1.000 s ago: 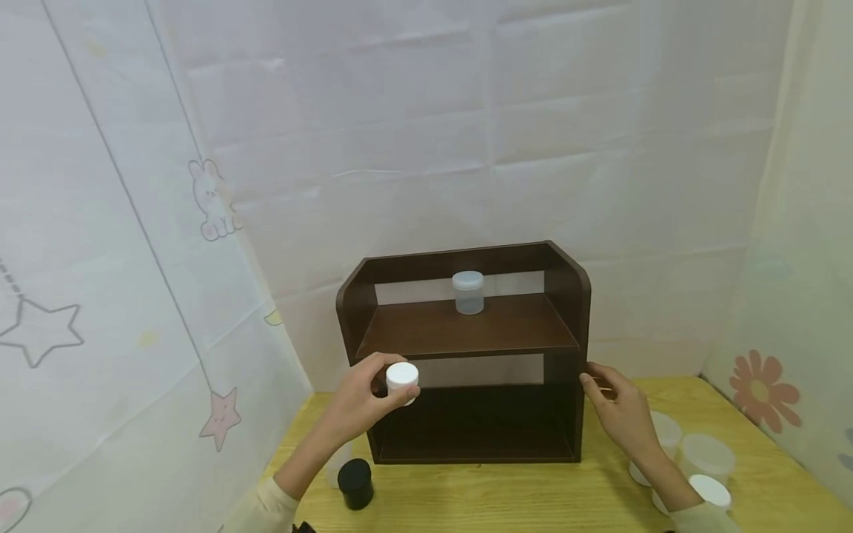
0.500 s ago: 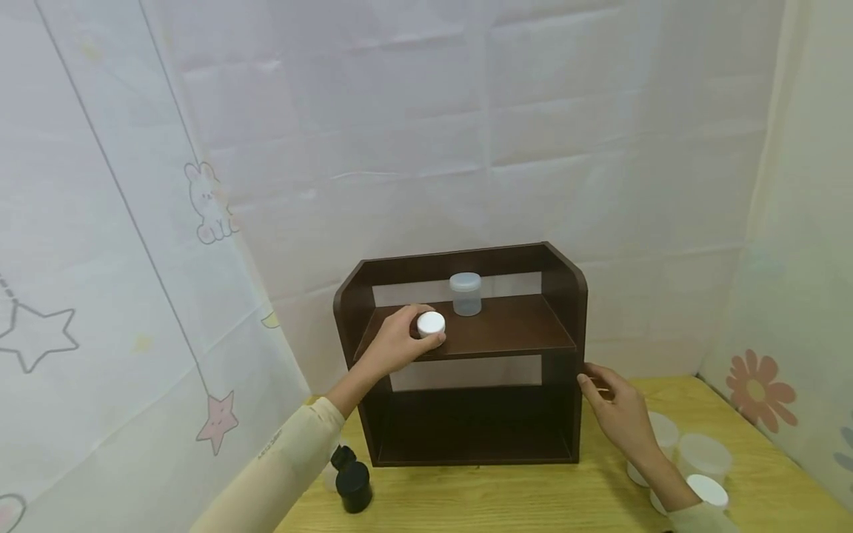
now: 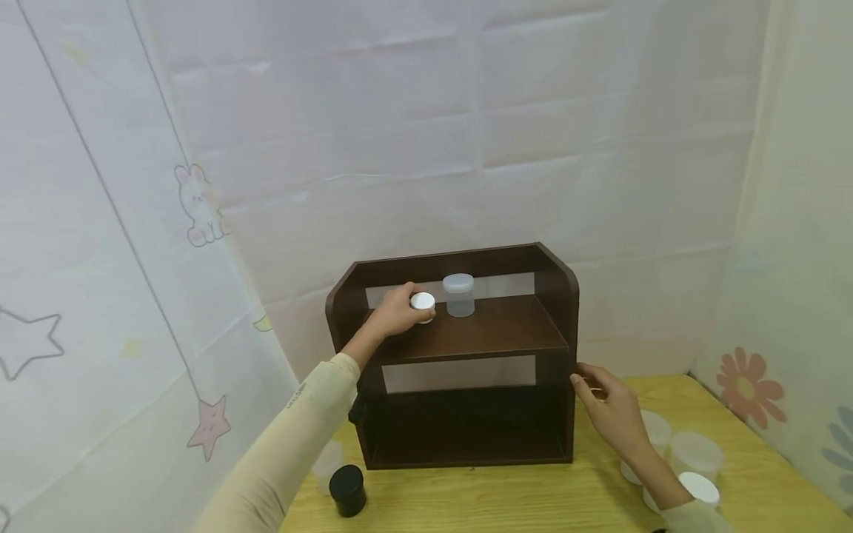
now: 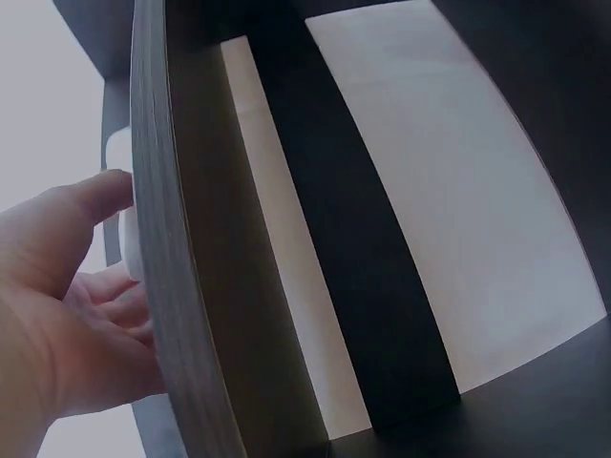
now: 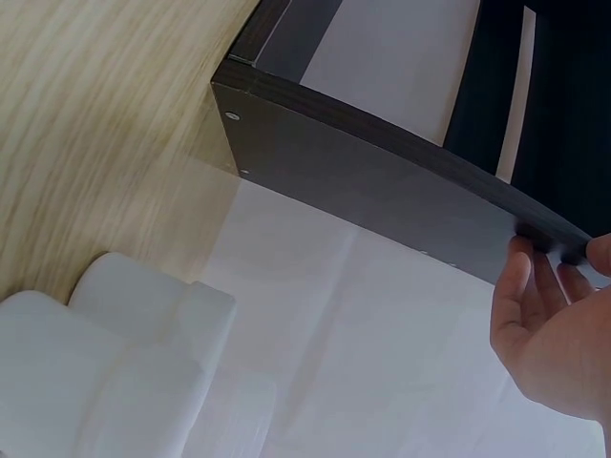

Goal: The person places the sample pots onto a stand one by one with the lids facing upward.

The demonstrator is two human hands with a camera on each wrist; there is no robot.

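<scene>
My left hand (image 3: pixel 396 311) grips a small white-lidded jar (image 3: pixel 423 301) at the upper board of a dark brown two-tier shelf (image 3: pixel 493 329). In the left wrist view the board's front edge hides most of that jar, and whether its base touches the board cannot be seen. Just right of it stands a translucent frosted jar (image 3: pixel 459 296) with a lid. My right hand (image 3: pixel 616 414) holds the front edge of the shelf's right side panel (image 5: pixel 372 186); its fingertips lie on the outer face, with the thumb at the front edge.
A black jar (image 3: pixel 348 490) and a translucent one (image 3: pixel 328 466) stand at the shelf's front left. Several frosted and white containers (image 3: pixel 696 451) are grouped to the right, beside my right forearm. Everything rests on a yellow wooden table (image 3: pixel 493 503), with printed curtains (image 3: pixel 426 148) around.
My left hand has carried the white-lidded jar from in front of the lower opening up and over the upper board, toward the back. My right hand has stayed on the side panel.
</scene>
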